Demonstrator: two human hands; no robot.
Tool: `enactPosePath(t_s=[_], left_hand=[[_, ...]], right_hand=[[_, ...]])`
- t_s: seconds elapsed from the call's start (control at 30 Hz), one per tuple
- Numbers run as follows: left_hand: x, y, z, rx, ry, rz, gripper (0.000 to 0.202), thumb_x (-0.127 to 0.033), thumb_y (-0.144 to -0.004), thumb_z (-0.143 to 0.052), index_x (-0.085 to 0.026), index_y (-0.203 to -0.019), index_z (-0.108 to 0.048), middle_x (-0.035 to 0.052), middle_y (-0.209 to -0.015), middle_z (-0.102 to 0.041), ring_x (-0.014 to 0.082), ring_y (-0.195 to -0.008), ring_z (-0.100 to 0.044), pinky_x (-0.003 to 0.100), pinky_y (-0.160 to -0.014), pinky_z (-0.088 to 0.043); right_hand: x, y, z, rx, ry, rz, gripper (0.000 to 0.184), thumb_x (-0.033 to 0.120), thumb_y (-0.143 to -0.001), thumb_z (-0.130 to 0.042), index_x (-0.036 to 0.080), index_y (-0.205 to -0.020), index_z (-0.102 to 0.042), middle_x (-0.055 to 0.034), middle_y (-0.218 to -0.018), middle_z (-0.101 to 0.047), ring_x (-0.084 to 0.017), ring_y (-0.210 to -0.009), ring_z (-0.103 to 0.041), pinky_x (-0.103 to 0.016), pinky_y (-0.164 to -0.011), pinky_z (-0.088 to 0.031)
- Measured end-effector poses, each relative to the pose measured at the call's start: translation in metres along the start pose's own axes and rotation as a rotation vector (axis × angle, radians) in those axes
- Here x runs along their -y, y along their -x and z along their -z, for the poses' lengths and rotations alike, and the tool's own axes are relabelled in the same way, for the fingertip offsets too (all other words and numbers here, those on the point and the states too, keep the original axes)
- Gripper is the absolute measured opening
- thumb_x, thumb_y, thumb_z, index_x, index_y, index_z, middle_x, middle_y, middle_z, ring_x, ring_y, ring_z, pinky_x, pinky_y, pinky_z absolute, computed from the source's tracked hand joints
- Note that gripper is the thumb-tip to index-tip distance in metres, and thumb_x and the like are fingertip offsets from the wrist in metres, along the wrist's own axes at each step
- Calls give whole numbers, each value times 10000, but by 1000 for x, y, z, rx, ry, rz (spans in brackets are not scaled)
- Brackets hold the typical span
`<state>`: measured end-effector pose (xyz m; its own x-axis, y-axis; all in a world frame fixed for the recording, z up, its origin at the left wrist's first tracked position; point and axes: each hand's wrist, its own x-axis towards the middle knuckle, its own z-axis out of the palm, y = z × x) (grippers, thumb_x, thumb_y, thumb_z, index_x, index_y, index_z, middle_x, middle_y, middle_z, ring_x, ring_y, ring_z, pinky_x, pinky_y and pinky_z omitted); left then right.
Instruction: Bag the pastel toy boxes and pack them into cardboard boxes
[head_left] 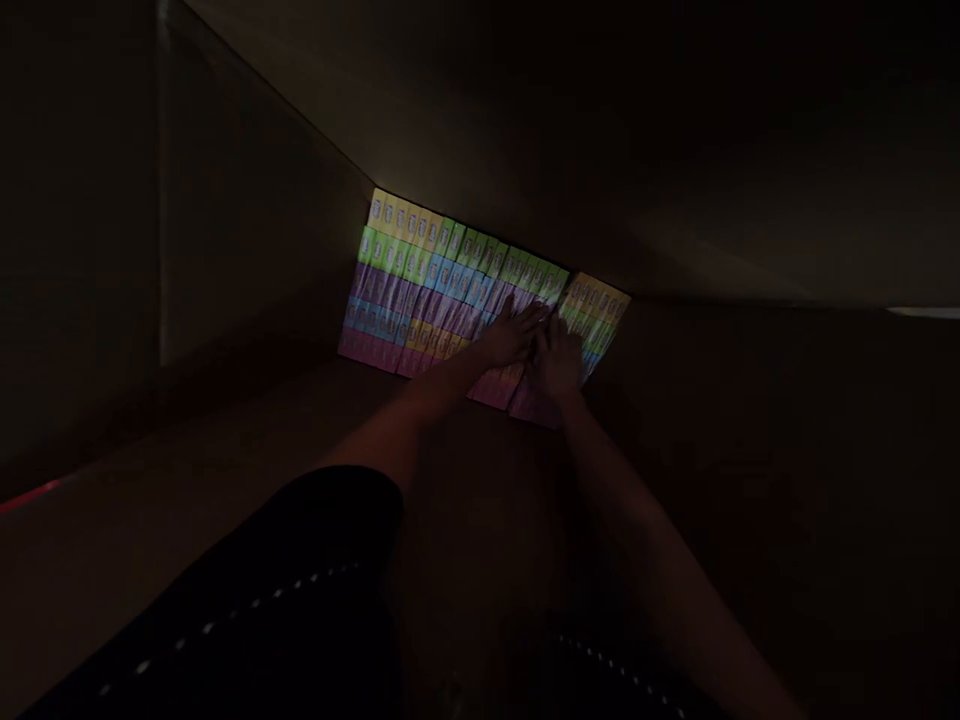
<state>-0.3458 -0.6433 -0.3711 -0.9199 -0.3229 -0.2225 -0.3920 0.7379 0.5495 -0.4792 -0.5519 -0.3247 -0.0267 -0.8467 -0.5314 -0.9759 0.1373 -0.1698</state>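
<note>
A tight mosaic of flat, rectangular packets (442,285) fills the lit patch of the view, laid side by side and overlapping like shingles. Each one carries a pale oval label, too small and dim to read. The colours run in bands: yellow and green along the far edge, then blue, purple and pink toward the near side, with a patch of yellow among them. A smaller block of yellow, green and blue packets (592,320) sits at the right end, split from the main group by a narrow dark gap at its far edge.

The left hand (514,335) and right hand (559,360) lie together on the near middle of the packets, side by side and touching or nearly so. Both rest flat with the fingers extended, and neither visibly clamps a packet. Bare forearms (405,420) reach in from the lower corners.

The packets lie low between dim brown walls (255,220), seemingly inside a deep carton, though the darkness hides its exact shape. A black garment with white dotted stitching (225,590) fills the lower left.
</note>
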Motion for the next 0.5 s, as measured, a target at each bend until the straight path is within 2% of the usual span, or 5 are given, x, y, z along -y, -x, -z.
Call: enactPosePath(t_s=[0.1,0.2,0.33,0.4,0.5], left_hand=[[-9,-4,-1,-35,-9,74,718,-333,-893,-556,-157,-1544,-311,161,-1636,-198,416,-1509,-135,719,-1171,-57],[-12,-6,-4,-34,-20,-10,683,-271,-878,-552,-140,-1519,-356,148,-1641,-188,372,-1527,-90,680,-1204,-30],[-1,-7,-3,64,-51,-188,481,-197,-898,-489,-149,-1373,-550,127,-1575,-368,286,-1528,-166,573,-1257,-69],[6,-6,-1,93,-47,-233,434,-169,-894,-486,-193,-1309,-610,106,-1509,-471,284,-1513,-224,572,-1259,-85],[15,-2,-1,82,-10,-272,416,-144,-878,-501,-204,-1264,-644,107,-1452,-533,303,-1500,-255,596,-1252,-49]], right_hand=[[-2,0,-4,-35,18,-70,744,389,-910,-492,50,-1537,-281,-187,-1641,-131,-392,-1498,-89,-643,-1164,-71],[-6,4,-2,-31,49,-52,733,412,-903,-510,52,-1516,-333,-178,-1640,-150,-391,-1500,-86,-649,-1168,-31],[-11,3,4,-11,95,71,635,404,-908,-519,41,-1426,-473,-180,-1628,-201,-371,-1509,-84,-622,-1192,6],[-13,1,7,5,103,116,581,393,-911,-520,44,-1375,-532,-181,-1611,-252,-371,-1509,-93,-615,-1199,3],[-14,-1,11,10,108,157,523,371,-914,-515,33,-1306,-596,-198,-1565,-345,-380,-1505,-113,-614,-1204,7]])
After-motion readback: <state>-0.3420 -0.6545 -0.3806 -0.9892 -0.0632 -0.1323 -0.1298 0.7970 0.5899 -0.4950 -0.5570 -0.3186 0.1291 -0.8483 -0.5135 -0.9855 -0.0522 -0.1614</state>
